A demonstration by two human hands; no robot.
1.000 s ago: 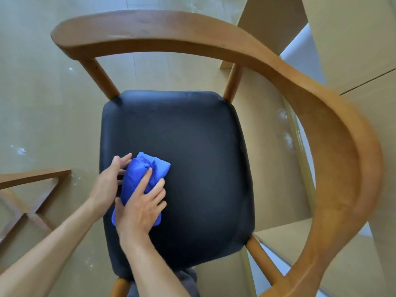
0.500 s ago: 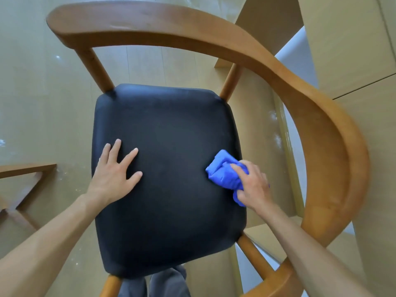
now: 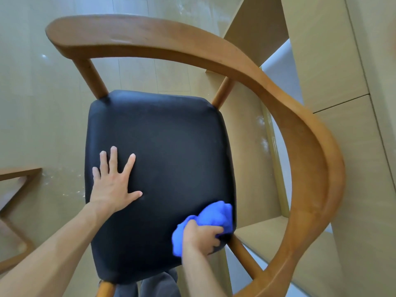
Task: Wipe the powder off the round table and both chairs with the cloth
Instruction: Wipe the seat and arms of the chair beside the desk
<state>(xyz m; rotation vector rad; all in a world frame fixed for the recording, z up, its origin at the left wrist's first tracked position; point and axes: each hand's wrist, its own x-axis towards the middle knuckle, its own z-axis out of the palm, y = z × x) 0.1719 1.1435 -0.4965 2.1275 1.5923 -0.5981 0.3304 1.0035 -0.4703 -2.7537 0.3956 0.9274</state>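
since half a second ago the right hand (image 3: 201, 235) dragged the blue cloth (image 3: 214, 215) to the black chair seat (image 3: 158, 168) near right corner, fingers curled gripping it; left hand (image 3: 111, 185) rests flat, fingers spread. seat wiping seems nearly finished; next probably the wooden armrest (image 3: 310, 159).

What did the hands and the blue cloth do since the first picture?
The left hand let go of the cloth and now lies flat on the seat. The right hand swept the cloth across to the seat's near right corner. The chair stayed put.
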